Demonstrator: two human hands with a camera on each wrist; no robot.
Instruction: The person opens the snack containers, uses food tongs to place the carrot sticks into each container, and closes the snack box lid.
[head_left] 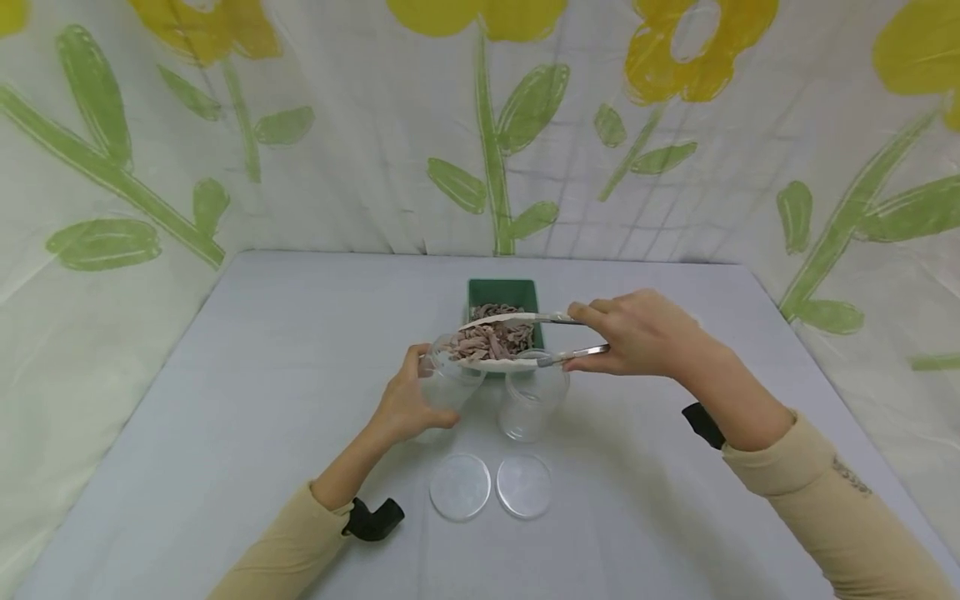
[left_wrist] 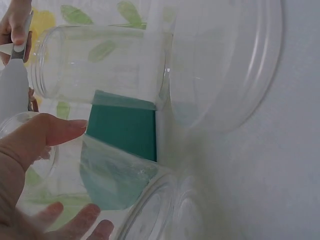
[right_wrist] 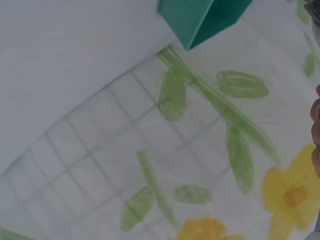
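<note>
Pale table (head_left: 315, 325) below: your right hand (head_left: 637, 333) pinches tongs (head_left: 517, 365), your left hand (head_left: 405, 404) grips 1 jar (head_left: 452, 385); easing pressure could spill brown strips (head_left: 482, 343).

Green bin (head_left: 502, 290), brownish-pink strips (head_left: 483, 342), white-and-silver tongs (head_left: 504, 365), beige sleeves (head_left: 288, 533), yellow-flowered, green-leaved white backdrop (head_left: 345, 192).

Tablecloth (head_left: 270, 367): evenly, softly lit in the head view; diffuse shadow on the near side of the right hand (head_left: 633, 333).
Clear lids (head_left: 460, 487): pale glare on the rims, nearer than the left hand (head_left: 412, 400).
Flower-printed curtain (head_left: 352, 192): beyond both hands, stretched towards the head view's edges.
Wrist views: dimmer and greyer, slightly soft.
</note>
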